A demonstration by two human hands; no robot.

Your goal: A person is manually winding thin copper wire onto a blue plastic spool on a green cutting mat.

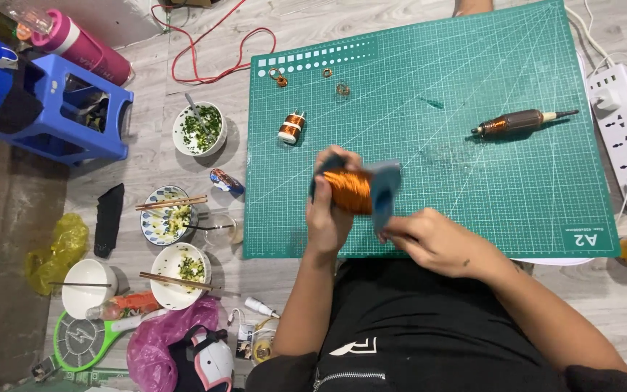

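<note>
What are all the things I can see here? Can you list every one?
Big wire spool: one, copper wire with blue-grey ends, held over the mat.
Cutting mat: one, green, on the floor.
Small wire spool: one, copper and white, on the mat.
Motor rotor: one, brown with a metal shaft, on the mat's right part.
Small wire coils: a few, copper, near the mat's top edge.
Power strip: one, white, right of the mat.
Bowls: four, white or patterned, left of the mat.
Stool: one, blue, far left.
Red cable: one, above the mat.
Left hand: grip on the spool.
Right hand: grip on the spool's end.
</note>
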